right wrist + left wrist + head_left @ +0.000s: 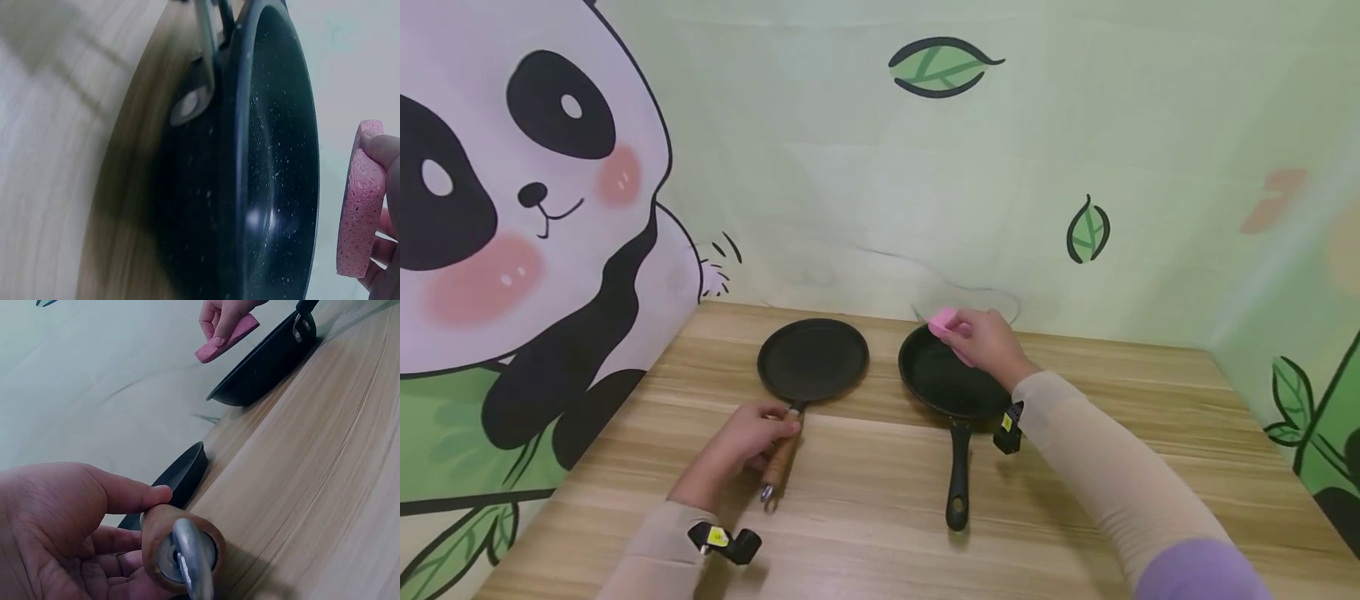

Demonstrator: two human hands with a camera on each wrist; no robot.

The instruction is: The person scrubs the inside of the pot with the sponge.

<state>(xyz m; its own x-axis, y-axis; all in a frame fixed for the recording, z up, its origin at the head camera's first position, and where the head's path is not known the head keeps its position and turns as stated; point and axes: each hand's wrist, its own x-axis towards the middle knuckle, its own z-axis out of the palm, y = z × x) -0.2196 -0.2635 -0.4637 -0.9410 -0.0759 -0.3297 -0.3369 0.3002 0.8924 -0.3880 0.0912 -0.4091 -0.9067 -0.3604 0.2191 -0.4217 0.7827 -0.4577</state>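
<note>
In the head view, a flat black pan (pixel 812 360) lies on the left of the table, its wooden handle (pixel 784 457) pointing toward me. My left hand (pixel 748 437) grips that handle, thumb on top and fingers curled at its side; a metal hanging loop (pixel 195 559) shows at the handle's end in the left wrist view. To the right sits a deeper black frying pan (pixel 940 379) with a speckled inside. Over its far part my right hand (pixel 988 342) pinches a pink sponge (pixel 361 212) between thumb and fingers. In the right wrist view the sponge is apart from the pan's rim.
Both pans stand on a wood-grain table (pixel 865 517). The frying pan's black handle (pixel 958 483) points toward me, left of my right forearm. A green backdrop (pixel 820 167) with a panda and leaves rises behind the table's back edge.
</note>
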